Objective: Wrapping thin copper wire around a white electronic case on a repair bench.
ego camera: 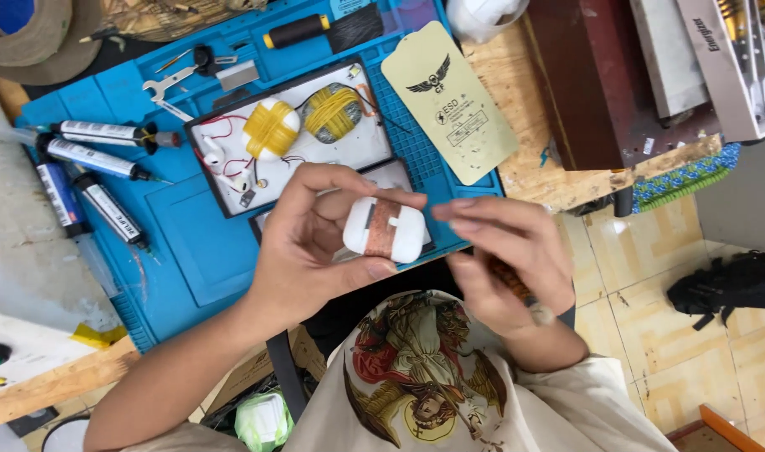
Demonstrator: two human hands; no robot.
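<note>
My left hand (311,247) grips a small white earbud case (384,229) with a band of amber tape across its middle, held over the near edge of the blue work mat (190,251). My right hand (504,259) is beside it on the right, fingertips almost touching the case's right end, with a small brownish roll of tape (510,278) tucked under its fingers. Just beyond the hands lies a white tray (357,146) with two earbud cases wrapped in yellow tape (271,129) and loose earbud parts with red wires.
Several glue syringes (97,155) lie on the mat's left side. A pale yellow plastic card (449,105) rests at the mat's right edge, a black-handled brush (328,29) at the top. A dark red box (596,79) stands on the wooden bench; tiled floor lies below right.
</note>
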